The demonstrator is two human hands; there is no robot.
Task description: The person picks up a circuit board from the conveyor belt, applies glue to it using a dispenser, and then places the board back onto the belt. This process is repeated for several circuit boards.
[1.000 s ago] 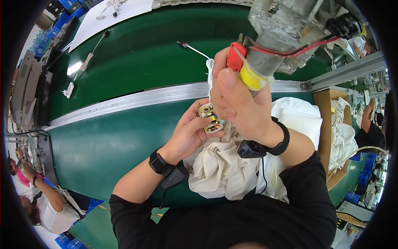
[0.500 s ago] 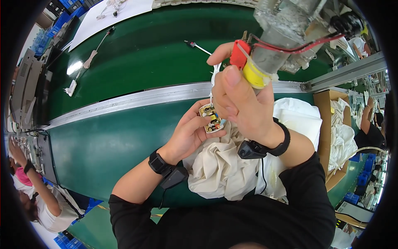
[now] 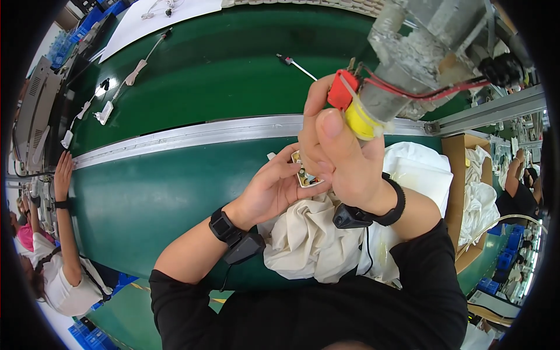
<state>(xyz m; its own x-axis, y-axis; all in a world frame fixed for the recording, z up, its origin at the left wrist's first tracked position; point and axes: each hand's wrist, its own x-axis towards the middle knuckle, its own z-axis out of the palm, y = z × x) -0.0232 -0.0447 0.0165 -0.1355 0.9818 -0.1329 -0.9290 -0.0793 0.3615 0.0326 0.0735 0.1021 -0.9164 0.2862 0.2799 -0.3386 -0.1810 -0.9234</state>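
Observation:
My left hand (image 3: 268, 189) is closed on a small circuit board in a white case (image 3: 304, 174), holding it low in front of me by its left and near edges. Bunched over the board's right side is my right hand (image 3: 350, 151), closed around the lower end of a hanging glue gun (image 3: 402, 67). That tool is grey and crusted, with yellow tape (image 3: 363, 121) near its tip. My raised right index finger lies along its red switch (image 3: 343, 90). The tip and much of the board are hidden behind my right hand.
Cream cloth (image 3: 309, 239) and white cloth (image 3: 417, 169) lie by my right forearm. A carton of white cloth (image 3: 461, 204) stands at the right. Past the metal rail (image 3: 192, 138), corded plugs (image 3: 104, 112) lie on the green belt. A co-worker's hand (image 3: 63, 175) reaches in from the left.
The board is now more covered by my right hand. Cords on the belt have shifted right, and another shows at the left. The co-worker's hand has come to the rail.

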